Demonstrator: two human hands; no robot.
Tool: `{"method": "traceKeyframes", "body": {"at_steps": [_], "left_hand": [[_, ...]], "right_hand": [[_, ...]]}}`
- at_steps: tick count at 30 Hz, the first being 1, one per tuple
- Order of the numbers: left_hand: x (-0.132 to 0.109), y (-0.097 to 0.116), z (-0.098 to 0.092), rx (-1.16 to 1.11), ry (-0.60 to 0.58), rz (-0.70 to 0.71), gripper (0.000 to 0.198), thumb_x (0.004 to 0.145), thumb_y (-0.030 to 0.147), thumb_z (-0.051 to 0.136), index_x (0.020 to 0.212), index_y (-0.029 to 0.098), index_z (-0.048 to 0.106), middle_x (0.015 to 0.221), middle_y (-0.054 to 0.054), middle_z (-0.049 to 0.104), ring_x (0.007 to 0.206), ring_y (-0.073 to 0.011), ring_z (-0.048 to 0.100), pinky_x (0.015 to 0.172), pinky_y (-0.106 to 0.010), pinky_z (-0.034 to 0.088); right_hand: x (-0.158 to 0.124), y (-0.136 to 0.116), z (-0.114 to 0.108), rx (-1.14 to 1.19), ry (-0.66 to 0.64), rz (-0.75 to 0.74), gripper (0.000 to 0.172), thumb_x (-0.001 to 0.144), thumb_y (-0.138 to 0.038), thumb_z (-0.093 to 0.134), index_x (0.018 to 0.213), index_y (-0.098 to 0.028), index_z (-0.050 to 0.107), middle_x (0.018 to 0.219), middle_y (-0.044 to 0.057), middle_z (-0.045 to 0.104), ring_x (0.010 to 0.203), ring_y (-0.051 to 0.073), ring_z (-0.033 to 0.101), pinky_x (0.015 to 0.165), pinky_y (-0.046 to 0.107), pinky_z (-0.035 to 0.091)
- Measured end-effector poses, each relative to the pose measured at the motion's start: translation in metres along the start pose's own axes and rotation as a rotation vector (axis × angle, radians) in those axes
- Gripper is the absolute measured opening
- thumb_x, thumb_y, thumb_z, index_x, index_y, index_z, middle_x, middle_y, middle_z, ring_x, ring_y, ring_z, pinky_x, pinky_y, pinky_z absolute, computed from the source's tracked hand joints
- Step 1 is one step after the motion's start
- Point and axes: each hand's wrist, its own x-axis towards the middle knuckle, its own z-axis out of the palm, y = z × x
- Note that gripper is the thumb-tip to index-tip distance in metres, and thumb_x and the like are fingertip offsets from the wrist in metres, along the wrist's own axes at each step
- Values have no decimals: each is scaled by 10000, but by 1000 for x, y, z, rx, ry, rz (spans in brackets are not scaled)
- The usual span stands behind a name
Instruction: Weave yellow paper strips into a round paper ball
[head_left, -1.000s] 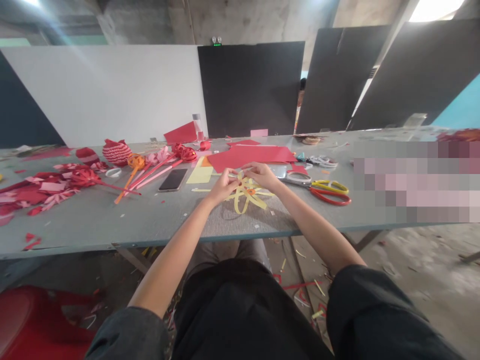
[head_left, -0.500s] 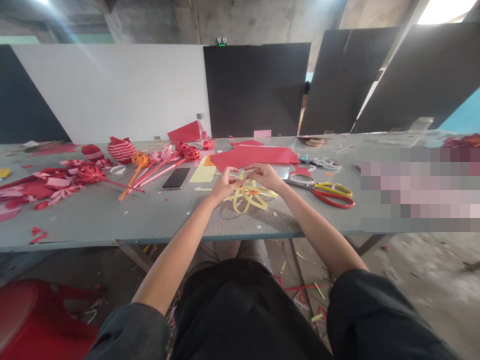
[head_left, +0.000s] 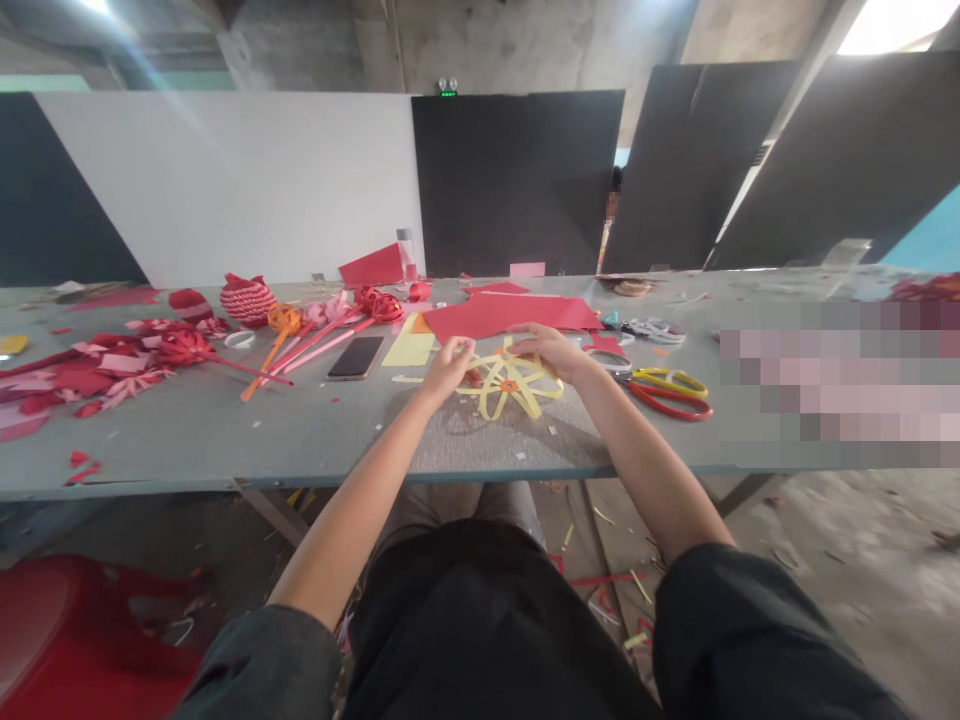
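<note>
A flower of looped yellow paper strips (head_left: 495,402) with an orange centre stands just above the table's near edge, between my hands. My right hand (head_left: 553,352) grips its upper right side, fingers bent over the strips. On the left, my left hand (head_left: 448,372) is closed in a pinch beside the flower's left loops; what sits between its fingertips, if anything, is too small to make out. Behind the left hand lies pale yellow paper (head_left: 409,345). Large scissors with red and yellow handles (head_left: 671,402) rest right of my right wrist, their blades partly hidden.
A phone (head_left: 356,358) lies left of my left hand. Red paper sheets (head_left: 510,315) are behind the hands. Further left are red and pink paper flowers on stems (head_left: 322,340) and a woven red ball (head_left: 247,300). Grey-handled scissors (head_left: 656,330) lie at back right.
My hands have moved apart, the right one to the right with the yellow paper flower. The flower has turned and spread, its orange centre showing more fully. My left hand has drawn away from the flower's top.
</note>
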Motion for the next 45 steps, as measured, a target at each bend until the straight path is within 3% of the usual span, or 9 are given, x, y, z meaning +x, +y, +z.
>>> {"method": "traceKeyframes", "body": {"at_steps": [5, 11, 13, 18, 20, 23, 29, 38, 45], "left_hand": [[2, 0, -2, -32, 31, 29, 179, 868, 362, 447, 929, 195, 472, 527, 42, 544, 516, -119, 563, 570, -235, 442], [6, -6, -1, 54, 97, 101, 200, 831, 344, 502, 958, 190, 496, 680, -4, 620, 728, -157, 624, 715, -274, 456], [10, -9, -2, 91, 158, 100, 175, 852, 320, 457, 958, 188, 500, 770, -29, 641, 780, -162, 628, 734, -283, 461], [10, -16, -11, 649, 318, 69, 187, 784, 184, 485, 955, 190, 559, 1008, -92, 617, 999, -246, 555, 855, -384, 422], [6, -17, -13, 920, 240, 18, 190, 718, 204, 564, 904, 195, 604, 1077, -120, 580, 1072, -322, 486, 879, -460, 386], [1, -17, -12, 1075, 106, -34, 144, 698, 287, 606, 812, 205, 640, 1092, -136, 550, 1088, -372, 440, 870, -516, 360], [1, -16, -10, 1092, 11, -17, 122, 764, 200, 523, 818, 212, 632, 1031, -114, 581, 1053, -330, 482, 857, -487, 379], [5, -21, -9, 1063, 106, 56, 321, 830, 193, 423, 1137, 213, 514, 1181, -106, 542, 1101, -259, 506, 876, -370, 422], [49, -14, -2, 957, 60, -206, 522, 861, 503, 319, 1266, 183, 397, 1206, -145, 565, 1099, -300, 539, 878, -408, 420]], "right_hand": [[6, 0, -11, 129, -15, 157, 40, 674, -178, 592, 670, -192, 555, 558, -31, 564, 468, 89, 510, 477, 217, 434], [10, 2, -18, 167, 225, 147, 62, 680, -156, 567, 715, -198, 536, 574, -39, 565, 516, 90, 539, 529, 214, 466], [8, 1, -19, 119, 322, 73, 228, 630, -125, 627, 834, -199, 557, 681, -25, 618, 631, 108, 595, 598, 220, 486], [7, 0, -23, 65, 356, -26, 363, 591, -139, 673, 941, -185, 589, 833, 24, 652, 770, 145, 631, 637, 229, 497], [9, 1, -26, 115, 329, -38, 360, 598, -150, 657, 950, -181, 587, 808, 26, 650, 747, 147, 632, 614, 232, 503], [12, 3, -30, 155, 302, -43, 358, 597, -149, 640, 948, -176, 577, 759, 17, 637, 712, 141, 627, 582, 227, 503], [11, 3, -31, 181, 308, -28, 346, 586, -131, 637, 925, -173, 582, 729, 8, 621, 665, 118, 603, 540, 202, 473], [4, -2, -25, 157, 213, -25, 338, 585, -87, 521, 902, -183, 591, 619, -27, 577, 537, 92, 554, 500, 194, 457], [1, -5, -24, 149, 181, -2, 362, 591, -85, 515, 931, -193, 579, 663, -18, 607, 623, 114, 603, 545, 202, 489]]}}
